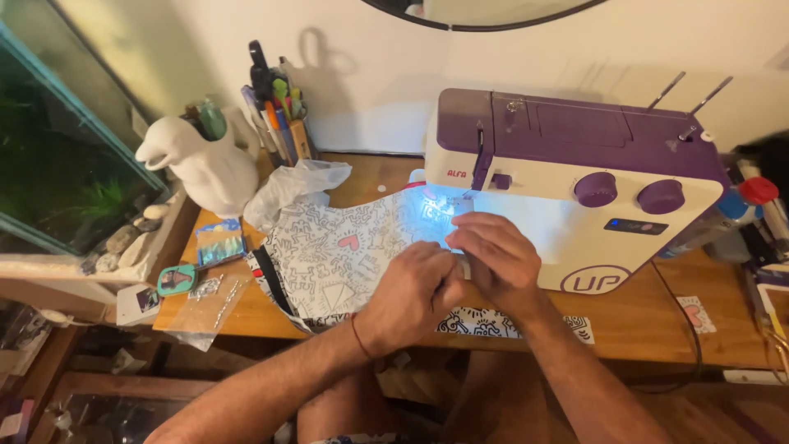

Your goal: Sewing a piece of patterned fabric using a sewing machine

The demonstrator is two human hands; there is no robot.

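**Desk:** Where is the cloth, and what are your hands doing with it?

**Field:** The printed fabric (333, 255) lies on the tabletop (641, 316), one end under the lit needle area of the sewing machine (575, 193). Your left hand (411, 292) presses on it, fingers curled together; your right hand (497, 255), just in front of the machine, has its fingers bunched on the fabric's edge. Whether they pinch it, you cannot tell.

**Desk:** How will it handle?

**Field:** Likely light, soft and floppy; hold it flat near the edge, both sides of the needle.

**Desk:** What crowds it?

**Field:** Left of the machine: a crumpled plastic bag (292, 187), a white duck-shaped holder (205, 164), a pen cup (279, 123). The bag sits touching the fabric's far edge.
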